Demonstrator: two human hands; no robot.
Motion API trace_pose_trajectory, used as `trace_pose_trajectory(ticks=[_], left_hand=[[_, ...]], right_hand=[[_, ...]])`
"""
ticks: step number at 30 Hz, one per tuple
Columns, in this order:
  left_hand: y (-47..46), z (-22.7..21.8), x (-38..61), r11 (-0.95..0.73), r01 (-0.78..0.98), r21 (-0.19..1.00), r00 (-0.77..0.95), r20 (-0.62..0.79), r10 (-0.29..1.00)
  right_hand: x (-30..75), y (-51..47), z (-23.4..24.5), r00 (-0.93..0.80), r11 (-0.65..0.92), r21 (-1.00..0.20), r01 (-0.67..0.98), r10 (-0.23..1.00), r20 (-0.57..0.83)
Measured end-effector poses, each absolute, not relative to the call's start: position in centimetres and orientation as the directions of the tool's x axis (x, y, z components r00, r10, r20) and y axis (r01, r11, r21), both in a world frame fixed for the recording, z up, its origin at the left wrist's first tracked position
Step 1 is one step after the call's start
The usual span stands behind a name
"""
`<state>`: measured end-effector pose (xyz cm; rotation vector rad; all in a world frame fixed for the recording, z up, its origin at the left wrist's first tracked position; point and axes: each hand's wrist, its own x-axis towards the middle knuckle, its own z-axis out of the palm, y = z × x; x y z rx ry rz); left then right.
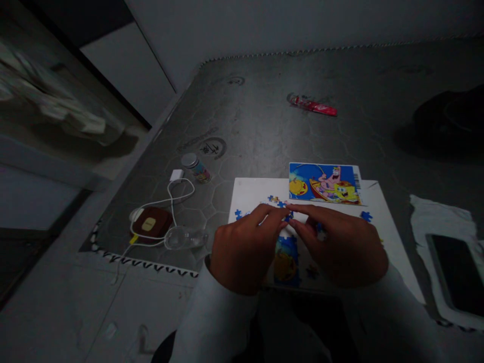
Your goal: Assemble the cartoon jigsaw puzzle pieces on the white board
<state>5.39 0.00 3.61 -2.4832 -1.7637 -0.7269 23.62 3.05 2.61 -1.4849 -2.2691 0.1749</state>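
My left hand (pixel 247 247) and my right hand (pixel 336 239) meet above a white board (pixel 247 191), fingertips nearly touching. Between their fingertips is a small blue jigsaw puzzle piece (pixel 289 217), partly covered by the fingers; both hands look closed on it. Just below lies a joined part of the puzzle (pixel 286 257), blue with a yellow figure. Loose pieces are scattered around, among them one blue piece (pixel 366 216) at the right and another (pixel 238 214) at the left. A printed cartoon picture card (pixel 325 184) rests at the board's far edge.
At the left are a small jar (pixel 196 169), a brown box (pixel 153 223) with a white cable (pixel 172 201), and a clear plastic bottle (pixel 185 238). A phone (pixel 457 272) lies on white paper at the right. Farther back are a red wrapper (pixel 313 105) and a dark object (pixel 449 121).
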Motion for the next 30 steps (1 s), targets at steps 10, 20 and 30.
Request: trace_pose_trajectory(ticks=[10, 20, 30], left_hand=[[0.04, 3.53, 5.31, -0.359, 0.91, 0.209, 0.258, 0.394, 0.882], [0.05, 3.74, 5.19, -0.357, 0.918, 0.172, 0.275, 0.37, 0.887], [0.02, 3.83, 5.32, -0.367, 0.922, 0.126, 0.303, 0.36, 0.882]], right_hand=[[23.8, 2.99, 2.49, -0.373, 0.481, -0.312, 0.819, 0.86, 0.348], [24.29, 3.17, 2.6, -0.419, 0.538, -0.271, 0.798, 0.819, 0.392], [24.21, 3.06, 2.86, -0.432, 0.553, -0.261, 0.791, 0.807, 0.402]])
